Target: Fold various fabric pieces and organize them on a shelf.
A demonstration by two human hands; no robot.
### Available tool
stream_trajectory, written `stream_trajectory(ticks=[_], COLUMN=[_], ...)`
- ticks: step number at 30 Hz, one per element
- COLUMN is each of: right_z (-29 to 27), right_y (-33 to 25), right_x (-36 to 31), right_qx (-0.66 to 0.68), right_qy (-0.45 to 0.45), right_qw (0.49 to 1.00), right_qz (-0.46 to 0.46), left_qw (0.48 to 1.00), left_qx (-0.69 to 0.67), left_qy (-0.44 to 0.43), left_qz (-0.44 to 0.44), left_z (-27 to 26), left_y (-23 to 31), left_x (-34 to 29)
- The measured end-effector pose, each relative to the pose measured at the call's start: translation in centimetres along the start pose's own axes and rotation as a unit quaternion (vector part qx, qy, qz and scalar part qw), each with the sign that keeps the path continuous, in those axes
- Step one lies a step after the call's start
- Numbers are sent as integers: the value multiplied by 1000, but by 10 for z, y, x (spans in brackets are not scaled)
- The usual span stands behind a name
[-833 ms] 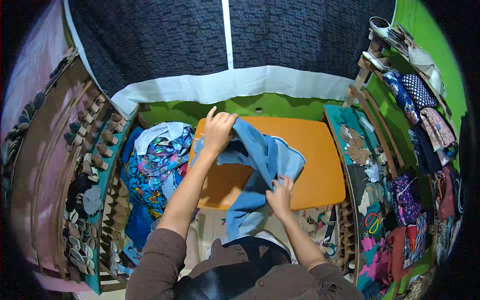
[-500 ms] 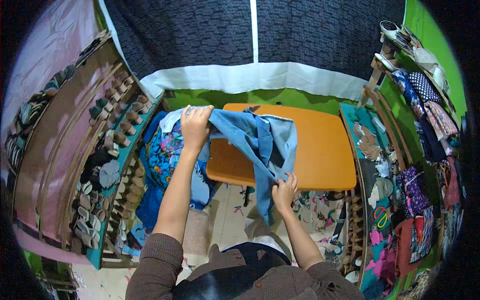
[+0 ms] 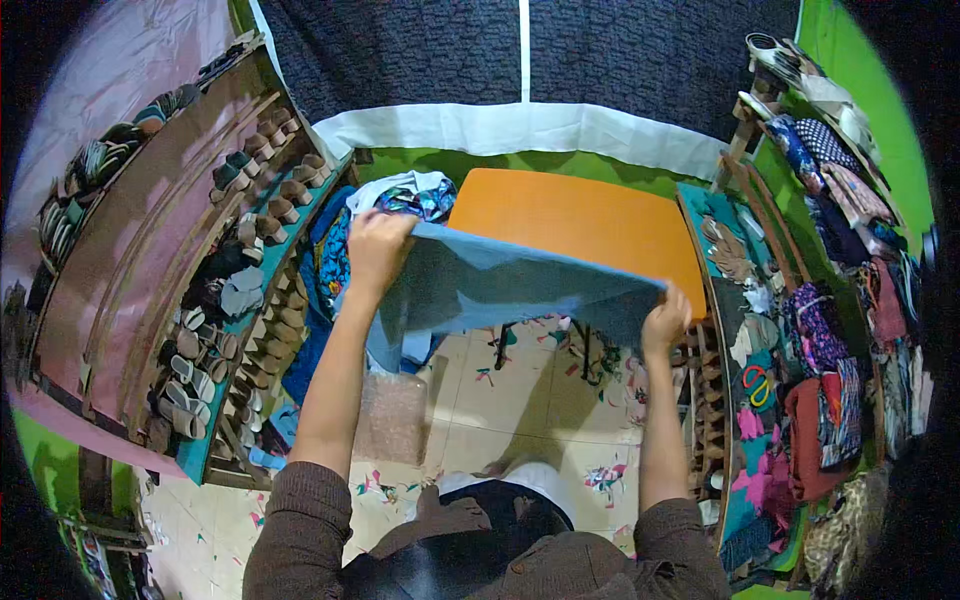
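A piece of blue denim cloth (image 3: 500,285) is stretched between my two hands, in front of the orange table (image 3: 580,210). My left hand (image 3: 381,248) pinches its upper left corner, and my right hand (image 3: 667,318) grips the right end, a little lower. From the left hand the denim hangs down in folds; its top edge slopes toward the right. Behind my left hand lies a heap of cloth (image 3: 335,250) with blue floral print and a pale piece on top.
To the left stands a slanted rack (image 3: 170,300) lined with wooden shoe lasts and shoes. A right-hand shelf (image 3: 740,300) carries folded fabrics, pink cut pieces and scissors (image 3: 757,386) with red and yellow handles. Scraps litter the tiled floor (image 3: 500,400). A dark curtain (image 3: 420,55) hangs behind the table.
My right hand has moved right and up, pulling the crumpled denim out wide. My left hand keeps its hold. The whole view has shifted slightly.
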State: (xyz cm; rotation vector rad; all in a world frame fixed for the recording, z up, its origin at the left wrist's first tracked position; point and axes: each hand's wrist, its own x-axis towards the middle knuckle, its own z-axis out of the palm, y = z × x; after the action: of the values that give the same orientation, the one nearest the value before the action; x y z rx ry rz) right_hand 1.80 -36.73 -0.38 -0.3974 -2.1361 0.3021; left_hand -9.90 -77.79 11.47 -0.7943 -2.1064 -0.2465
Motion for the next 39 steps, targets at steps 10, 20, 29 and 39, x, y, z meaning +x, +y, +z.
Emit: stream_trajectory(ticks=[10,20,29,39], right_z=[-120,-157,-139,-40], right_y=[73,129,147,146], right_x=[98,61,71,124], right_qx=[-189,-216,-129,-24], right_qy=[55,-40,-132,-83], right_qw=[972,961,963,985], right_qz=[-131,-167,-194,-151], left_qw=[996,998,999,994], left_qx=[-60,-10,17,33], left_qy=[-66,-42,-32,-105], left_qz=[23,-52,-24,20], left_z=[35,15,24,91], left_y=[90,150,138,73], left_x=[-12,16,7,69])
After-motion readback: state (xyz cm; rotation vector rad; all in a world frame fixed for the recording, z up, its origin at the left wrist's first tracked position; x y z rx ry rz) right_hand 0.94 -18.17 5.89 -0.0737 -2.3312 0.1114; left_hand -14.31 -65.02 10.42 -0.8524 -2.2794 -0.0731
